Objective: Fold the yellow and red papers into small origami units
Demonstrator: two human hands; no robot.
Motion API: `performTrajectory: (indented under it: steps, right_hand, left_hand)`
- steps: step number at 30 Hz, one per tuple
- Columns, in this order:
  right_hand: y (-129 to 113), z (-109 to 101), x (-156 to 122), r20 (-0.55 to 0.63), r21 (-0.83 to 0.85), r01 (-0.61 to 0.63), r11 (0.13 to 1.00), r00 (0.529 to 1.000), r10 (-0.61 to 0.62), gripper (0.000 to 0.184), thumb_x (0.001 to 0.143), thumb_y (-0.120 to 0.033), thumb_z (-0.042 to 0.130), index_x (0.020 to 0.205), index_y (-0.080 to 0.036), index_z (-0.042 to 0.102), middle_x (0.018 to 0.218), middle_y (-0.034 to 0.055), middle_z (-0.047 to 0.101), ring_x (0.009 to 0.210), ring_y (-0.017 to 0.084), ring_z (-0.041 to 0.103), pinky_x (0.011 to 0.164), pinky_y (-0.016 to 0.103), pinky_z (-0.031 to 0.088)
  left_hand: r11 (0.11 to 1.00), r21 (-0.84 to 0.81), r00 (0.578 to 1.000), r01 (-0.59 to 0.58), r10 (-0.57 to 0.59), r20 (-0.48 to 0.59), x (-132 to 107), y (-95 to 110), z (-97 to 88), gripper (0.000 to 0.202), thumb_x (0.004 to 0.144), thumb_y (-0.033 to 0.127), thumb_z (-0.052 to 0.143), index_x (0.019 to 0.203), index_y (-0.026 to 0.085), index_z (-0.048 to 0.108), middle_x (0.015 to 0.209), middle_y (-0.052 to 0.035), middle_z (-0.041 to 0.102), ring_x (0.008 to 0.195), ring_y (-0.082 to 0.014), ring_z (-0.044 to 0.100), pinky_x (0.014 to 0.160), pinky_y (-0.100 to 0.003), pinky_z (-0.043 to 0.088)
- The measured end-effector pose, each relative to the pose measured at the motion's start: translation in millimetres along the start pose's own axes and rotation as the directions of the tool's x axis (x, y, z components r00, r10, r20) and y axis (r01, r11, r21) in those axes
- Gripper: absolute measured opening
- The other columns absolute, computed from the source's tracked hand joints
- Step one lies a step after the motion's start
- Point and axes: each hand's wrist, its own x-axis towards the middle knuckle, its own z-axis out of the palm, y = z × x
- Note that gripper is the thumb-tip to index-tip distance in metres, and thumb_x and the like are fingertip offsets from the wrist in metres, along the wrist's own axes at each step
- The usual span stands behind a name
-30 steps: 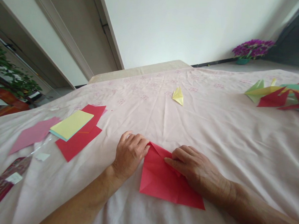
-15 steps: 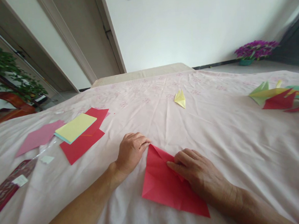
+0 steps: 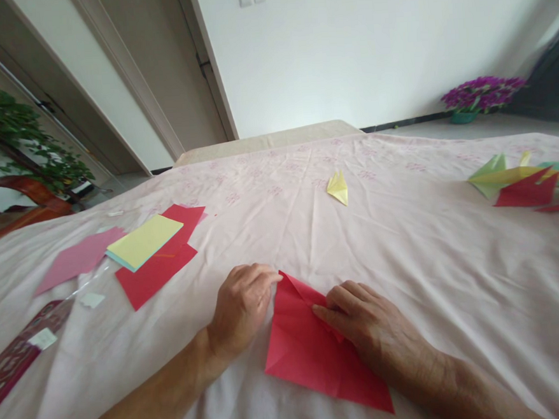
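Note:
A square of red paper [image 3: 304, 354] with crease lines lies in front of me on the cloth, its far right edge folded inward. My right hand [image 3: 364, 318] is closed on that folded edge, thumb pressed over the flap; its fingertips are partly hidden. At the far left corner of the sheet is my left hand [image 3: 245, 304], its curled fingers at the corner tip and its thumb out of sight. Beyond both hands lies a small folded yellow paper piece [image 3: 338, 189].
To the left lie a yellow sheet [image 3: 145, 240], red sheets [image 3: 157, 278], pink paper [image 3: 75, 261] and a dark red patterned packet [image 3: 19, 352]. Several folded paper shapes [image 3: 527, 186] sit at the right. The pink cloth [image 3: 432, 269] is wrinkled.
My left hand has shifted slightly down and toward me, its fingers still by the paper's corner. My right hand stays in place on the fold.

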Motion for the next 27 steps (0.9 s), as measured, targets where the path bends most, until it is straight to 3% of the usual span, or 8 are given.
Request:
performTrajectory:
  steps: [5, 8, 12, 23, 27]
  right_hand:
    - [0, 0, 0, 0.004, -0.015, 0.006, 1.0, 1.0, -0.006, 0.009, 0.092, -0.022, 0.056, 0.095, -0.02, 0.065, 0.084, 0.0038, 0.054, 0.075, 0.018, 0.046, 0.065, 0.033, 0.036]
    - [0, 1, 0, 0.017, -0.017, 0.002, 1.0, 1.0, -0.002, 0.009, 0.091, -0.023, 0.057, 0.097, -0.021, 0.064, 0.085, 0.0036, 0.054, 0.076, 0.018, 0.045, 0.066, 0.033, 0.037]
    - [1, 2, -1, 0.018, -0.018, -0.003, 1.0, 1.0, 0.004, 0.01, 0.091, -0.022, 0.057, 0.099, -0.021, 0.064, 0.086, 0.0034, 0.054, 0.076, 0.018, 0.045, 0.066, 0.032, 0.036]
    - [1, 2, 0, -0.012, -0.024, 0.0, 1.0, 1.0, -0.001, 0.01, 0.092, -0.023, 0.056, 0.096, -0.022, 0.065, 0.084, 0.0033, 0.054, 0.076, 0.018, 0.046, 0.066, 0.032, 0.036]
    - [1, 3, -1, -0.023, -0.027, 0.016, 0.999, 1.0, -0.017, 0.011, 0.092, -0.025, 0.056, 0.097, -0.021, 0.065, 0.084, 0.0038, 0.054, 0.075, 0.018, 0.046, 0.065, 0.032, 0.036]
  left_hand:
    - [0.995, 0.029, 0.989, -0.097, 0.093, 0.116, -9, 19, -1.3, 0.033, 0.092, 0.017, 0.048, 0.124, 0.017, 0.056, 0.11, -0.0072, 0.065, 0.099, -0.0193, 0.06, 0.09, -0.035, 0.048]
    - [0.995, 0.061, 0.978, -0.08, 0.067, 0.197, -7, 26, -0.5, 0.035, 0.093, 0.028, 0.05, 0.125, 0.017, 0.056, 0.112, -0.0085, 0.063, 0.101, -0.0222, 0.058, 0.09, -0.038, 0.049]
    - [0.997, 0.069, 0.965, -0.031, 0.012, 0.261, -2, 25, -2.3, 0.032, 0.093, 0.027, 0.048, 0.123, 0.02, 0.057, 0.11, -0.0068, 0.062, 0.1, -0.0215, 0.057, 0.091, -0.039, 0.048]
    - [0.974, 0.22, 0.956, -0.058, -0.009, 0.292, -5, 31, -5.2, 0.037, 0.091, 0.029, 0.053, 0.126, 0.019, 0.055, 0.117, -0.0098, 0.06, 0.102, -0.0255, 0.055, 0.089, -0.044, 0.047]
    - [0.965, 0.254, 0.951, -0.06, -0.021, 0.308, -7, 35, -4.7, 0.044, 0.091, 0.038, 0.051, 0.133, 0.023, 0.05, 0.118, -0.0105, 0.059, 0.101, -0.0265, 0.055, 0.088, -0.045, 0.046]
